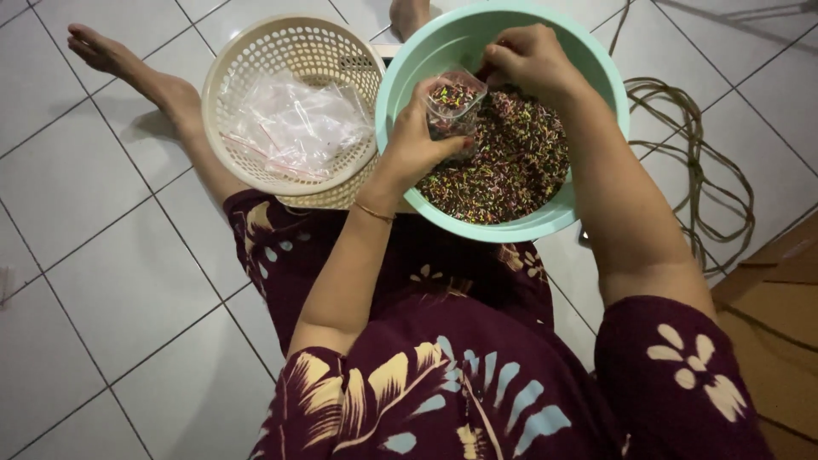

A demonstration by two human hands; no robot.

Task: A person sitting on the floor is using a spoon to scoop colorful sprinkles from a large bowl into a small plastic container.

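Seated on white tiled floor point(102, 281), legs out, head camera looking straight down.

One mint-green round basin point(409, 64) in front of lap, holding a bed of multicoloured sprinkles point(511, 166): thin short strands, mostly dark with pink, green and yellow; far too many to count, lying in no common direction.

One small clear plastic bag point(452, 102) held over basin, near its left inner wall. Long axis roughly upright, tilted slightly; mouth open and pointing up and to the right, toward far rim. Partly filled with same sprinkles.

Left hand point(413, 140) clamped on lower part of bag, fingers wrapped round it, thumb toward the sprinkles. One thin gold bracelet point(375, 211) on that wrist.

Right hand point(532, 60) just beside bag mouth, fingers curled and pinched together at upper edge; whether closed on bag lip or on a pinch of sprinkles cannot be told. Hands close together, bag between them.

One cream perforated basket point(247, 60) touching basin on its left, holding a loose heap of empty clear zip bags point(294, 128) with red seal lines; count not readable. Second similar basket rim possibly nested beneath; unclear.

One coiled brown cord point(690, 136) on tiles to the right. Brown cardboard point(771, 315) at lower right.
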